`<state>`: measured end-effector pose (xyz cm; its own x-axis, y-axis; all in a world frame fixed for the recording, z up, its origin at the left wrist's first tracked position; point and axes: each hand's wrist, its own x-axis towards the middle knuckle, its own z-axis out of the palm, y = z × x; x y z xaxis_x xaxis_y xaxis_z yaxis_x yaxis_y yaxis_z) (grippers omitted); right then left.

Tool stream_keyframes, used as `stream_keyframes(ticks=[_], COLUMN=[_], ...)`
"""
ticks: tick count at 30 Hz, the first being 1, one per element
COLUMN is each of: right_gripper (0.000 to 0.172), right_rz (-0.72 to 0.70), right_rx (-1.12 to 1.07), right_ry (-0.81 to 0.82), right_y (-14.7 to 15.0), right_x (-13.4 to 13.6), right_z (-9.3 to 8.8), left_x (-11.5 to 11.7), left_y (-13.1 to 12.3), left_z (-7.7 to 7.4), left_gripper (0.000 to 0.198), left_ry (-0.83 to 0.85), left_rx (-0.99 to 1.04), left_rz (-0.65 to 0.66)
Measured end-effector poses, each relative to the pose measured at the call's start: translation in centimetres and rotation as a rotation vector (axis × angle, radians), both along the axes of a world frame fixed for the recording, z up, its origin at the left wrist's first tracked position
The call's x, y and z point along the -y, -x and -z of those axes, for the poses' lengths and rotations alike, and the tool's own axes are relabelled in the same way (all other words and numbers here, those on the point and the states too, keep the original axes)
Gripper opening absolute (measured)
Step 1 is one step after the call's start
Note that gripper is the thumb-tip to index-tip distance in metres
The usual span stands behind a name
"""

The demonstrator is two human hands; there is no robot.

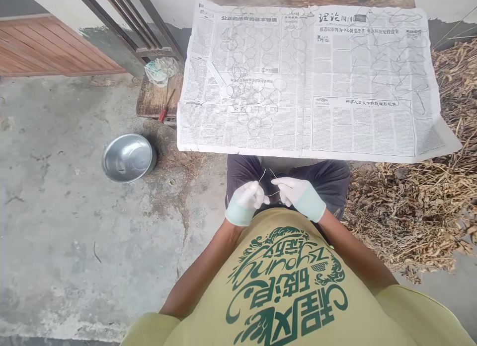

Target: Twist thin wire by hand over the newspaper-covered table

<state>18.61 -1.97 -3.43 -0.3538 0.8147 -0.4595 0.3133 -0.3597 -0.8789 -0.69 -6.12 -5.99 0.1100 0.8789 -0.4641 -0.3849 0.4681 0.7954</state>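
A thin bent piece of wire [273, 194] is held between my two gloved hands above my lap, its two ends pointing up and apart. My left hand [247, 197], in a white glove with a pale green cuff, is closed on one side of it. The fingers of my right hand [297, 193], gloved alike, pinch the other side. Just beyond my knees, newspaper [331, 132] covers a table. Many wire rings [257, 125] lie over its left half, and loose bent wires [391, 73] are spread on the right half.
A wooden chair [143, 95] at the left carries a crumpled plastic bag [161, 70] and a red-handled screwdriver [163, 115]. On the concrete floor stands a metal basin [129, 158]. Dry plant stalks [406, 212] are heaped at the right. A white strip-like object [216, 77] rests on the newspaper.
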Motion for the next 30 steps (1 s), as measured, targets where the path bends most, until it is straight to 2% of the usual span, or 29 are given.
stream_keyframes(ticks=[3, 10, 16, 23, 25, 28, 30], right_gripper=[0.039, 0.037, 0.036, 0.037, 0.037, 0.038, 0.038], right_rz=[-0.016, -0.054, -0.075, -0.024, 0.003, 0.033, 0.042], right_rx=[0.030, 0.056, 0.055, 0.042, 0.044, 0.059, 0.068], right_ry=[-0.029, -0.101, -0.106, -0.083, -0.062, -0.044, -0.044], right_y=[-0.1, -0.5, -0.7, -1.1, -1.3, -1.5, -1.7], right_x=[-0.1, -0.4, -0.4, -0.6, -0.7, -1.0, -1.2], right_z=[0.2, 0.1, 0.1, -0.3, -0.6, -0.8, -0.9], left_x=[-0.2, -0.6, -0.5, -0.6, -0.3, 0.3, 0.4], left_y=[0.0, -0.5, -0.6, -0.3, 0.0, 0.5, 0.8], left_z=[0.0, 1.1, 1.0, 1.2, 0.5, -1.1, -2.2], left_gripper=[0.063, 0.053, 0.049, 0.066, 0.067, 0.058, 0.057], left_ry=[0.026, 0.109, 0.128, 0.075, -0.017, -0.282, -0.464], left_rx=[-0.021, -0.003, 0.017, 0.017, -0.133, -0.605, -0.924], left_rz=[0.011, -0.098, -0.084, -0.076, -0.088, -0.057, 0.082])
